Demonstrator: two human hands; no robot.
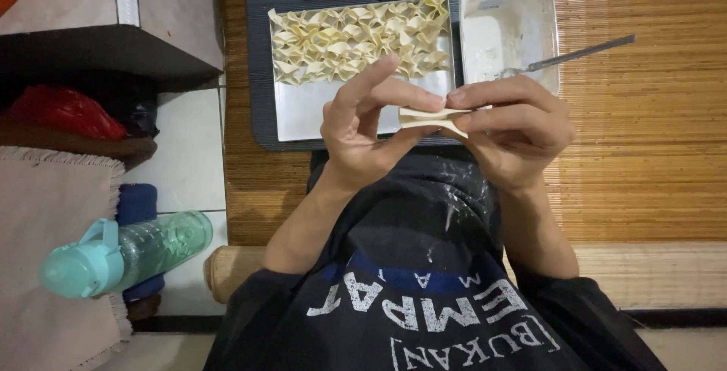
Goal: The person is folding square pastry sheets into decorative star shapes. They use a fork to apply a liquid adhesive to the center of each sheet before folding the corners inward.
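My left hand [362, 130] and my right hand [512, 130] together pinch a pale, folded dumpling wrapper [429, 118] between thumbs and fingertips, just above my lap. Right behind the hands lies a metal tray [303, 110] with several rows of folded dumplings [356, 38] packed at its far end. The tray rests on a dark plastic tray [257, 53]. To its right stands a clear, flour-smeared container [507, 26] with a metal utensil [583, 54] leaning out over its rim.
A woven bamboo mat [644, 129] covers the floor. A teal-lidded water bottle [125, 254] lies on its side at the left on a cloth, beside white tiles. A red bag [64, 110] sits under a dark ledge at far left.
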